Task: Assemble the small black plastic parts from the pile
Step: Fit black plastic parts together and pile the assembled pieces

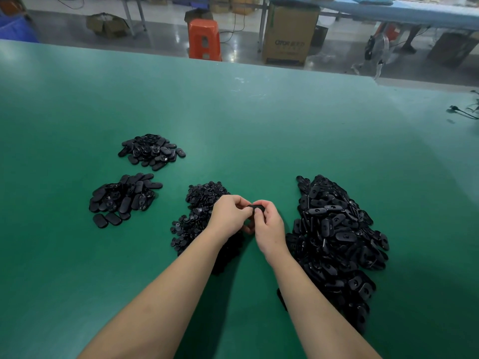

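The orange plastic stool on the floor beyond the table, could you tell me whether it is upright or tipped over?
Upright. The orange plastic stool stands with its flat seat on top and its legs running down behind the green table edge.

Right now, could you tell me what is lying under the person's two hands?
The left hand and right hand pinch one black part together. Beneath them lies the pile of small round parts on the green table; the wrists cover its near edge.

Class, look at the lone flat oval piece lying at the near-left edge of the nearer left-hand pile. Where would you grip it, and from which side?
Pinch the flat oval piece across its narrow width, from above; it lies flat, with bare green mat on its left.
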### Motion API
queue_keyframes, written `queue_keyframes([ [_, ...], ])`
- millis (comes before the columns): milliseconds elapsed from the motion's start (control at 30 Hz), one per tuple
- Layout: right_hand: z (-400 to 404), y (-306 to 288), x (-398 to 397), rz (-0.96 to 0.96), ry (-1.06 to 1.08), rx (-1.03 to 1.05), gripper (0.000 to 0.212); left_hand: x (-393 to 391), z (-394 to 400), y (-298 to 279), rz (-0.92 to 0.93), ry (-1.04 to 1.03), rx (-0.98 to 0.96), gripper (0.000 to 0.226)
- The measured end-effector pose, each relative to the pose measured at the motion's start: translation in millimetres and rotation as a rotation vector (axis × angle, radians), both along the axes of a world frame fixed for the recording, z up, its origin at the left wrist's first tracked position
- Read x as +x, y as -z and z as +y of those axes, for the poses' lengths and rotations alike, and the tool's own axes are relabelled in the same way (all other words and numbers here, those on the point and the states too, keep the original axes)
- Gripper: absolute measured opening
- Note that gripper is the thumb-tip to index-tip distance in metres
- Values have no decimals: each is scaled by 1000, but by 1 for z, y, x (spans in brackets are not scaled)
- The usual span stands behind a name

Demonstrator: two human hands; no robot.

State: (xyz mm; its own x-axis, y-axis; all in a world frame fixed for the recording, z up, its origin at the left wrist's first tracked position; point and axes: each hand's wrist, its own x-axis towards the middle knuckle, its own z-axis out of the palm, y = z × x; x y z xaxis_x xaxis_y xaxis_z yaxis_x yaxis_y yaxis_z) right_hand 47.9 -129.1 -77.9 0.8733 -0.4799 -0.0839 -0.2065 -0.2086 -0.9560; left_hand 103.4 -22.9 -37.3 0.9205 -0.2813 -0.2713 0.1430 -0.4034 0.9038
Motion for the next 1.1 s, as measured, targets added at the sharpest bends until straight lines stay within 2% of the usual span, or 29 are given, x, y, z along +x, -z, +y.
queue_keyframes([
  [533,-3,4,0,-36,-32,15,17,2,4,-6,-41,43,74,14],
  [733,-3,4,0,-29,-36,14,16,1,2,-10,-67,58,100,9],
  [867,-1,2,1,-17,-29,107,20,2,1,-13,-102,93,145,9],
  [933,-1,1,0,-24,-25,139,21,5,2,-14,-171,156,234,6],
  [1000,0,0,0,-31,-20,157,19,6,2,-14,-318,210,373,5],
  [1100,1,-1,1,-40,-18,157,17,4,5,-10,-471,197,457,9],
])
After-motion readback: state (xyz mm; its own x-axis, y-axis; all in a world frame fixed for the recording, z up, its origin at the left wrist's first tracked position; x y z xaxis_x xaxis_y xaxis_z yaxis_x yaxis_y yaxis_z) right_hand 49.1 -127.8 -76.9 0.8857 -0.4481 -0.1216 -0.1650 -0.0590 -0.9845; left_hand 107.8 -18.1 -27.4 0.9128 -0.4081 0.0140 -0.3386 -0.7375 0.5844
